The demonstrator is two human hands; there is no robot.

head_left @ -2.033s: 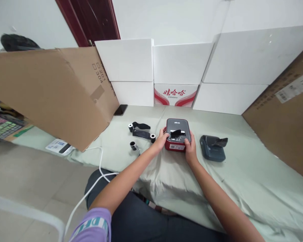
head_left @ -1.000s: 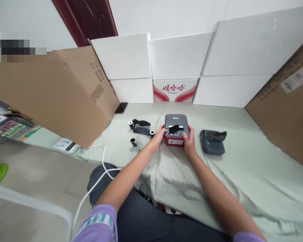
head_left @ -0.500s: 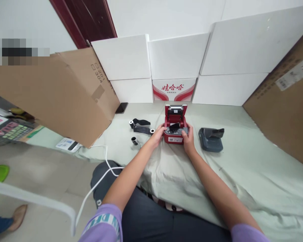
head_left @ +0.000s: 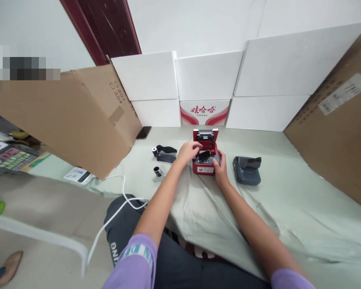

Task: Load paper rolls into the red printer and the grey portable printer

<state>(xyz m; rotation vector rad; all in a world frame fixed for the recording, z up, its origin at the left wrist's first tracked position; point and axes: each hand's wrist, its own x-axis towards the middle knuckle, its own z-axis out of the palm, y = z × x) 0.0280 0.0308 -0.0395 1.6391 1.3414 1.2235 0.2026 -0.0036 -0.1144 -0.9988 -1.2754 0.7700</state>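
Note:
A small red printer stands on the cloth before me with its lid raised. Inside that lid runs a shiny roller, and a dark strip lies in the opening. My right hand grips the right side of the body, thumb on the front top edge. Above the printer's left side is my left hand, fingers bent but loosely apart, tips reaching over the opening; I see nothing held in it. Left of it lie ribbon rolls with loose black film and a separate small roll.
A dark blue-grey device with a black strip on top sits to the right. White boxes line the back, cardboard stands at left and a carton at right. A phone and white cable are also there.
My left hand has let go of the printer's left side and risen over its opening. My right hand keeps its hold. The view has shifted slightly.

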